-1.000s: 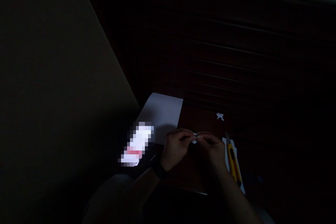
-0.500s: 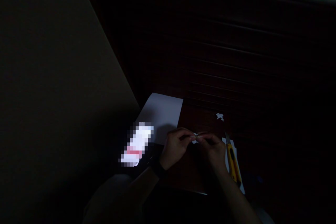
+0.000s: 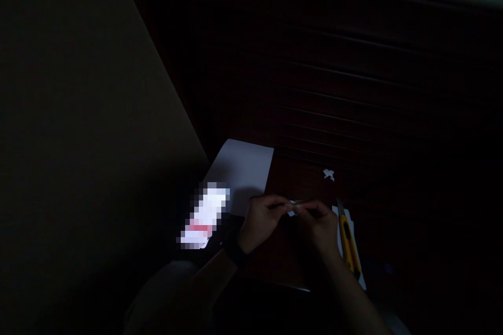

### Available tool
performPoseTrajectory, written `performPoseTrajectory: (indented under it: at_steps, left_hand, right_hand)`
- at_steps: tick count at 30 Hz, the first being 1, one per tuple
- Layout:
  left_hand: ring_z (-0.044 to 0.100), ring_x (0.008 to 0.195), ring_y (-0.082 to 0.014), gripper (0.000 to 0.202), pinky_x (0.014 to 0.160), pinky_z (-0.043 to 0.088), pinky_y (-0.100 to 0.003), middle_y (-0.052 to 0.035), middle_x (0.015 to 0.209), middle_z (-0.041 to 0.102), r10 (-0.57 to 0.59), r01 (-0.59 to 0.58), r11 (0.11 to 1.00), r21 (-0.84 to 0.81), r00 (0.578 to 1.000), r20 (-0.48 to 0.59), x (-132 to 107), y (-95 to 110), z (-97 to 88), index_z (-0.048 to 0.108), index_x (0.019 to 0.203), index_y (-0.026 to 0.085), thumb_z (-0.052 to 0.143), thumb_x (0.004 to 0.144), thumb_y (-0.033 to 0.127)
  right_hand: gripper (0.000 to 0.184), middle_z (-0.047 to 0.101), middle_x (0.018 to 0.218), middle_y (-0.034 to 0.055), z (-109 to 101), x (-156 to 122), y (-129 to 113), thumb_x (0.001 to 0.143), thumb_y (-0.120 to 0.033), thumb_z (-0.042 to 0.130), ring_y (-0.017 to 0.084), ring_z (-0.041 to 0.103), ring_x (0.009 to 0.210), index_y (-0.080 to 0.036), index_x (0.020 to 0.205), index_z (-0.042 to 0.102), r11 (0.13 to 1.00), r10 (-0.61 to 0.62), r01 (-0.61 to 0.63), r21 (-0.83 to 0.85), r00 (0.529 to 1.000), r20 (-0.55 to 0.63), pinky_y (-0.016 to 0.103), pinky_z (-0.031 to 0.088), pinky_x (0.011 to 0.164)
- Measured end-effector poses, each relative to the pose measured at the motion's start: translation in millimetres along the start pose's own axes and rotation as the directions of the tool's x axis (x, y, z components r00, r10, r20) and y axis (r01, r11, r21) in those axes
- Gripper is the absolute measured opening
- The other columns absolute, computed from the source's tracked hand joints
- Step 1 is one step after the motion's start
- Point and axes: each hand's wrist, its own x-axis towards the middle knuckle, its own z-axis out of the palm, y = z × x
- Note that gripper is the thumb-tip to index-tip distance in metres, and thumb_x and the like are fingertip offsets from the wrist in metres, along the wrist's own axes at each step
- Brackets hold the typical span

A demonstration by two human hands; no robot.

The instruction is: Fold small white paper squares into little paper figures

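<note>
In the dim light, a small folded piece of white paper (image 3: 292, 208) is between my two hands, above the dark wooden table (image 3: 283, 256). My left hand (image 3: 261, 220) pinches its left side with thumb and forefinger. From the right, my right hand (image 3: 320, 225) pinches the other side, the fingertips of both hands almost meeting. Fingers cover much of the paper, so its exact shape is hard to make out. Right of my right hand lies a yellow utility knife (image 3: 348, 241), blade out, on top of white paper strips (image 3: 362, 277).
A large white sheet (image 3: 249, 167) lies at the table's back left. In front of it glows a blurred phone screen (image 3: 206, 214). A small folded paper shape (image 3: 329, 174) rests near the back right. A pale wall (image 3: 98, 115) rises at left, dark slatted panelling (image 3: 334, 70) behind.
Almost nothing differs. Both hands keep their pinch on the small paper, with only a very slight shift of the fingers.
</note>
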Motion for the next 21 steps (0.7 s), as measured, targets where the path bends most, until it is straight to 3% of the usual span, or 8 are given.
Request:
performPoseTrajectory:
  at_steps: [8, 13, 21]
  left_hand:
    - [0.065, 0.083, -0.0165, 0.012, 0.076, 0.053, -0.027, -0.0031, 0.089, 0.071, 0.080, -0.080, 0.997, -0.004, 0.994, 0.077, 4.6, 1.8, -6.4, 0.070, 0.083, 0.020, 0.059, 0.078, 0.020]
    - [0.063, 0.089, -0.0173, 0.016, 0.080, 0.052, -0.030, -0.0051, 0.095, 0.069, 0.157, -0.159, 0.987, 0.032, 0.986, 0.053, 3.0, -1.1, -7.5, 0.070, 0.087, 0.020, 0.055, 0.081, 0.020]
    - [0.061, 0.092, -0.0159, 0.018, 0.080, 0.053, -0.031, -0.0039, 0.102, 0.066, 0.294, -0.299, 0.950, 0.089, 0.953, 0.070, 0.5, -4.4, -7.6, 0.070, 0.090, 0.023, 0.055, 0.081, 0.017]
  right_hand:
    - [0.010, 0.070, 0.092, 0.0034, -7.2, 6.6, -3.7, 0.069, -0.028, 0.071, 0.022, 0.063, 0.088, -0.022, 0.076, 0.067, 0.998, -0.032, 0.025, 0.060, 0.993, 0.116, 0.037, 0.047, 0.082]
    - [0.014, 0.071, 0.081, 0.0031, -9.1, 5.4, -4.0, 0.067, -0.030, 0.073, 0.021, 0.065, 0.080, -0.021, 0.077, 0.070, 0.998, 0.060, -0.059, -0.006, 0.990, 0.128, 0.035, 0.049, 0.077]
    - [0.018, 0.071, 0.076, 0.0040, -9.7, 5.7, -2.0, 0.064, -0.031, 0.075, 0.020, 0.065, 0.072, -0.019, 0.076, 0.069, 0.985, 0.120, -0.135, 0.111, 0.983, 0.138, 0.033, 0.050, 0.068]
